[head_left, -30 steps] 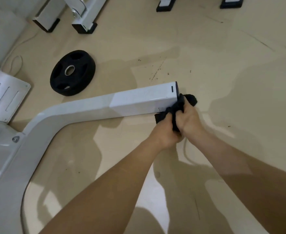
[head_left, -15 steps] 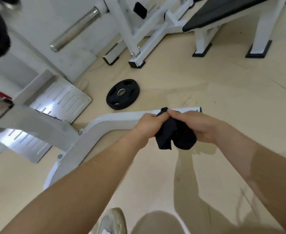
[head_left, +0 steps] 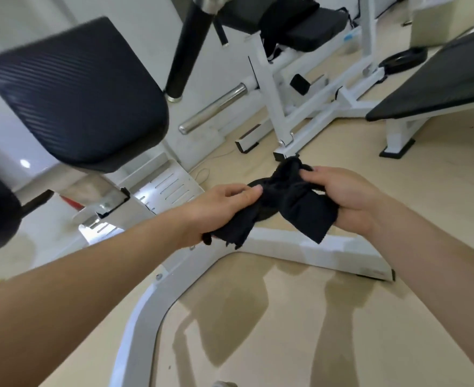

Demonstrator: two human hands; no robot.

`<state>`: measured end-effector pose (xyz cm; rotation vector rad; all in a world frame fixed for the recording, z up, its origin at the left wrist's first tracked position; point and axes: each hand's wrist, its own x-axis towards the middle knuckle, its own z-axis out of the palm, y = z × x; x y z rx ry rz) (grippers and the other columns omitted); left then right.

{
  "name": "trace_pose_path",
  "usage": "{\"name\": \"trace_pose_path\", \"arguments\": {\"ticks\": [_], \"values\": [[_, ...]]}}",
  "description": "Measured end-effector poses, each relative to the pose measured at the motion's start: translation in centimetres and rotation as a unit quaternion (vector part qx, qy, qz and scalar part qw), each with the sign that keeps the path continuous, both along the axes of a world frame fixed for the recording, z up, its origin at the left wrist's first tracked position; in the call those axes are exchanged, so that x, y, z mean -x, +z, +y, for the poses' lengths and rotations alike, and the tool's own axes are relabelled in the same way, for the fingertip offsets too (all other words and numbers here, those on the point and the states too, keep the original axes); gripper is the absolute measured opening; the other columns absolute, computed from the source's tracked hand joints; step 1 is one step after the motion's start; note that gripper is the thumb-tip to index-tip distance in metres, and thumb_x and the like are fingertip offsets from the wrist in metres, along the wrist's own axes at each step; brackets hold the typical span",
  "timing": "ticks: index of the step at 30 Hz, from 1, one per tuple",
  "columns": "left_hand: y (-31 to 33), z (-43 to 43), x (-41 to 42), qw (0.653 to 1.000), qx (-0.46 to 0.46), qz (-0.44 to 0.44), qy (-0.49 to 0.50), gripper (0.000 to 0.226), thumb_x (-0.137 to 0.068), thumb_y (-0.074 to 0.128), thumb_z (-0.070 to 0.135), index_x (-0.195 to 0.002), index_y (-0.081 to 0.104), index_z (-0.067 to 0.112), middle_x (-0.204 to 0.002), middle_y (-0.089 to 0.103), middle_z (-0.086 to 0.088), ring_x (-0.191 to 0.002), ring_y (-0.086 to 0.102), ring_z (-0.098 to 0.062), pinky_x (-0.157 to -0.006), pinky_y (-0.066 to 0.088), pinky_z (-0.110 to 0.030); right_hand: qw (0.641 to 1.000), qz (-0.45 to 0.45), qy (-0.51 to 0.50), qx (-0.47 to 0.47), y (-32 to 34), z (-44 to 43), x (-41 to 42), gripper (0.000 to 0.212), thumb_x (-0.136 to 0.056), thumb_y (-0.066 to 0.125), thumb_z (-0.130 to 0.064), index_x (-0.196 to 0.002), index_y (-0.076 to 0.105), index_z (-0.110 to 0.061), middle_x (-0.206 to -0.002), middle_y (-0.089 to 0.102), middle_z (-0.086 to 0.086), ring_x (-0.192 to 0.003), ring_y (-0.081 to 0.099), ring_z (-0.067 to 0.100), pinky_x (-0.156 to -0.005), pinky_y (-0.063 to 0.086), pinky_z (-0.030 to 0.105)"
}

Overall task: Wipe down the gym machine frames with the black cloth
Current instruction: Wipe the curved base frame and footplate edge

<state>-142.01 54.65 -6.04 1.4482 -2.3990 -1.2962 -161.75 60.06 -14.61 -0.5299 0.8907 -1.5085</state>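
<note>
The person is bare-armed: the left forearm [head_left: 90, 275] and the right forearm [head_left: 439, 261] are uncovered right out to the edges of the view, plain skin from the elbow side down to the wrist. The left hand [head_left: 219, 210] and the right hand [head_left: 350, 199] are bare too, wrists and fingers alike, and the few nails that show look short. At the very bottom edge the rounded, pale grey-white toe of a shoe [head_left: 224, 384] peeks in, too little to tell more.

No text, label or number is legible anywhere.
</note>
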Motion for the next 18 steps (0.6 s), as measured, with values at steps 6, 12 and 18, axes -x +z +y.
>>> {"name": "trace_pose_path", "arguments": {"ticks": [6, 12, 18], "values": [[2.9, -1.6, -0.9, 0.955, 0.251, -0.145, -0.065, 0.004, -0.091, 0.060, 0.032, -0.090, 0.058, 0.035, -0.080, 0.064, 0.011, -0.075, 0.062, -0.007, -0.062, 0.045, -0.019, 0.992, -0.016, -0.119, -0.028, 2.9, -1.6, -0.4, 0.016, -0.093, 0.058, -0.020, -0.094, 0.070, -0.010, -0.086, 0.075, 0.006, -0.074, 0.073, 0.021, -0.059, 0.058, 0.031], [3.1, -2.9, 2.2, 0.984, 0.071, 0.155, -0.058, 0.048, -0.081, 0.073, 0.030, -0.125, 0.054, 0.037, -0.116, 0.062, 0.013, -0.101, 0.064, -0.003, -0.083, 0.055, -0.024, 0.998, 0.057, -0.015, -0.029, 6.9, -3.0, 0.4, 0.024, -0.091, 0.060, -0.021, -0.103, 0.069, -0.002, -0.096, 0.072, 0.016, -0.075, 0.071, 0.025, -0.062, 0.057, 0.032], [2.1, -4.5, 8.3, 0.942, 0.274, 0.186, 0.045, 0.014, -0.084, 0.061, 0.012, -0.081, 0.072, 0.020, -0.076, 0.068, 0.004, -0.072, 0.060, -0.017, -0.066, 0.052, -0.034, 0.986, 0.114, 0.113, -0.039, 11.1, -3.1, 3.1, 0.035, -0.095, 0.054, -0.035, -0.115, 0.063, -0.008, -0.111, 0.070, 0.014, -0.103, 0.067, 0.028, -0.084, 0.055, 0.040]]}}
